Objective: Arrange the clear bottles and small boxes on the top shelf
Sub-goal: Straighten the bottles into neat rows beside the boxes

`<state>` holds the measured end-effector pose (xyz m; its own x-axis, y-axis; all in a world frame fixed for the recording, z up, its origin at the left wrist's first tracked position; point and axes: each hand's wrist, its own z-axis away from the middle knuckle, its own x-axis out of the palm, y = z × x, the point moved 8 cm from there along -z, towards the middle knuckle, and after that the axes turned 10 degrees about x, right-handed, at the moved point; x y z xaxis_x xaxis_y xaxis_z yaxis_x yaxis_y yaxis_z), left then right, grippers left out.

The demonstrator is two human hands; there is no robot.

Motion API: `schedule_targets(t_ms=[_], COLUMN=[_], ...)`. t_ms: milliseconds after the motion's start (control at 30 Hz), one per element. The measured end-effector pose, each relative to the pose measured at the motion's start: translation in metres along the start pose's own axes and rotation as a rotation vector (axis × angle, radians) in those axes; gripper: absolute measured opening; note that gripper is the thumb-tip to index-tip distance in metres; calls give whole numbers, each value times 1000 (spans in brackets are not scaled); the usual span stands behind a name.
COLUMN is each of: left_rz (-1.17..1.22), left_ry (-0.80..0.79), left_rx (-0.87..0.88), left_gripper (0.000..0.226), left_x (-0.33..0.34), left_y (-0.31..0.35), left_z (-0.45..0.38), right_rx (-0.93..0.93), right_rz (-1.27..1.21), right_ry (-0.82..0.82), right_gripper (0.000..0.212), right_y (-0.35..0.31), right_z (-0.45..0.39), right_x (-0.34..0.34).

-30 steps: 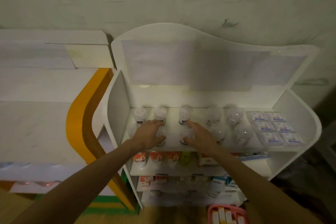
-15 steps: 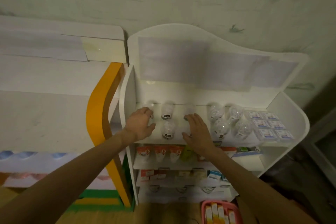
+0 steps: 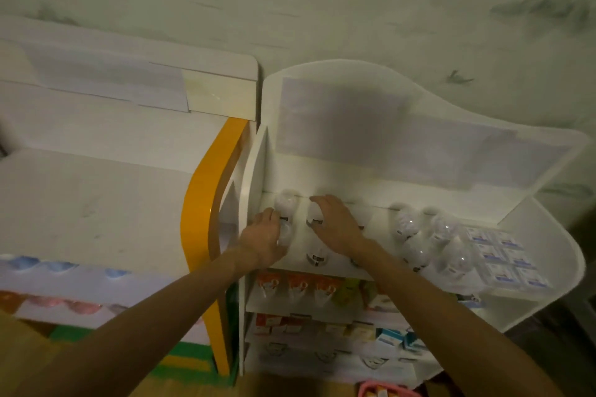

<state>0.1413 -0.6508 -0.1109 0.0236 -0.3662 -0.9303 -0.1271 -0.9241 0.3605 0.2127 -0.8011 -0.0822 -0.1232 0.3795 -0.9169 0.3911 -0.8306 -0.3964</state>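
Two hands are working the left end of the top shelf (image 3: 371,213), so take that shelf's left wall as your reference. Nearest the wall, your left hand (image 3: 263,240) curls around a front-row clear bottle (image 3: 285,233); keep that wrap low on the body, since these bulb-shaped bottles look top-heavy and likely to tip. Just behind it, the back-row bottle (image 3: 284,203) stands upright against the shelf's rear panel; line the front one up squarely before it. Further from the wall, your right hand (image 3: 335,222) arches over a second back-row bottle (image 3: 314,214), fingers bent around it; slide rather than lift. A front bottle (image 3: 317,257) sits below your wrist, so mind your forearm. Well away from the wall, four more bottles (image 3: 419,235) cluster, and the small boxes (image 3: 503,258) lie flat at the far right end.
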Motion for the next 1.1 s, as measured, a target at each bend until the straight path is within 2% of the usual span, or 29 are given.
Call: schedule_targets(t_ms=[167,267,533,800,933,1100], left_rz=[59,95,107,89,129,144], left_ry=[-107,-114,-128,-104,-22,20], left_rx=[-15,-24,-40,-24,-13,30], left_gripper=[67,64,74,70,75,61], left_x=[13,16,19,20,11,6], left_y=[-6,-10,-18,-16,-13,-8], left_z=[-17,-24,-30,-26,-26,-29], right_rx=[-45,-54,-43,-50,-80,-117], right_rz=[44,43,-3,-52,-99,-62], right_ry=[-77,-110,-109,-129,-36,-4], right_gripper=[52,52,49,49,44,42], right_y=[-17,-21,-22,-24,-13,11], right_z=[-47,-66,-91,-84,-64,-21], right_x=[15,25,50,50,29,1])
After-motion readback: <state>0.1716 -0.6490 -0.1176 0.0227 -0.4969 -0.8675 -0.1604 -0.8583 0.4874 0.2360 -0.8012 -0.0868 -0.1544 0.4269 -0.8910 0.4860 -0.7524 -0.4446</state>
